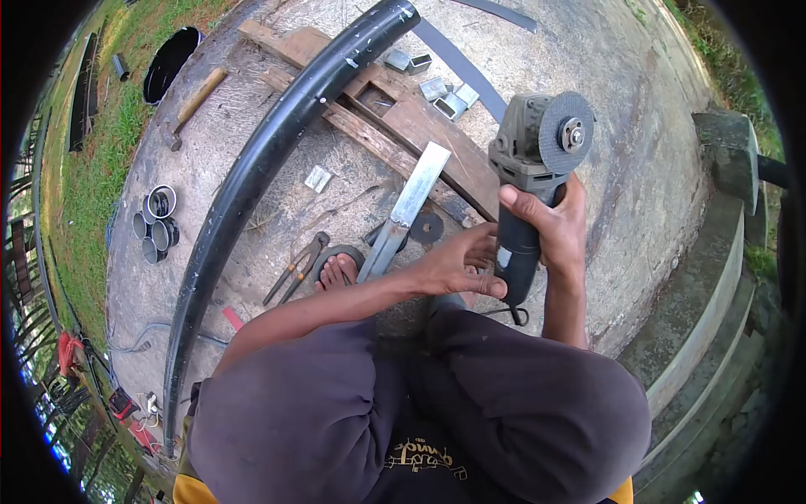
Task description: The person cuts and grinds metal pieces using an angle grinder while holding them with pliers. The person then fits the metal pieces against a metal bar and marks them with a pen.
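An angle grinder [518, 239] stands nearly upright before me, its thin dark disc [565, 133] at the top, facing right. My right hand [561, 223] wraps round its body just below the head, thumb across the front. At the lower left side of the body, my left hand [464, 265] has curled fingers and its thumb against the casing; some fingertips are hidden. Left of the grinder, a square metal tube [420, 185] slopes up from near my foot onto wooden boards [420, 122]. A loose dark disc [427, 227] lies beside the tube.
A long black curved pipe [252, 172] crosses the left side over the boards. Pincers [300, 265], a hammer [193, 105], cut pipe rings [161, 202] and short metal tube pieces [451, 101] lie on the concrete. Concrete steps [701, 286] border the right.
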`<state>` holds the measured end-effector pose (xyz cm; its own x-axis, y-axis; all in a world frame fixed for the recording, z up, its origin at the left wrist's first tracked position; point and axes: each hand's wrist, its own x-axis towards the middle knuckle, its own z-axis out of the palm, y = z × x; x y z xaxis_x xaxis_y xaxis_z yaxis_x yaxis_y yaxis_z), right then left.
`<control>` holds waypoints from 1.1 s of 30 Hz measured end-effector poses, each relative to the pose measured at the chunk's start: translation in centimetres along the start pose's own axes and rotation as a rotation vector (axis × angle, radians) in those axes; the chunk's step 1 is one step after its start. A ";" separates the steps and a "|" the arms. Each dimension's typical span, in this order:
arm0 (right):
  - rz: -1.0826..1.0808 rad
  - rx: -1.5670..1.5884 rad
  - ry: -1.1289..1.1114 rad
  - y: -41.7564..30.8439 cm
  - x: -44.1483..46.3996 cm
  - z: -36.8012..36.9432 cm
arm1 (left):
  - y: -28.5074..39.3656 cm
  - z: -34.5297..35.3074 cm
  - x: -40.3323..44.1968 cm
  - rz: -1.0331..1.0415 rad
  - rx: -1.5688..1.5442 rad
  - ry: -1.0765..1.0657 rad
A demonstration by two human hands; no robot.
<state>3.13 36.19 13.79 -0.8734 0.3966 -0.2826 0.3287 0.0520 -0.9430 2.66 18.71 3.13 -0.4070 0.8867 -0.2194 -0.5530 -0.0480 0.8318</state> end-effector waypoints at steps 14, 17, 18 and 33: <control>-0.005 0.761 -0.147 6.7 -0.5 2.4 | 2.6 0.1 -0.9 -0.174 -0.195 -0.004; -0.002 0.834 -0.122 6.6 -1.4 2.0 | 1.2 0.3 -0.7 -0.146 -0.168 -0.053; -0.024 0.798 -0.078 7.0 -1.5 2.1 | 1.2 0.3 -0.5 -0.150 -0.178 -0.108; 0.134 0.397 0.075 7.8 -1.2 -0.3 | 4.3 -1.2 -1.4 -0.240 0.693 0.095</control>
<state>6.82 36.42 6.78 -0.7992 0.4420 -0.4073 0.2608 -0.3555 -0.8976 -0.03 16.68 6.42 -0.4110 0.7914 -0.4525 -0.0614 0.4712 0.8799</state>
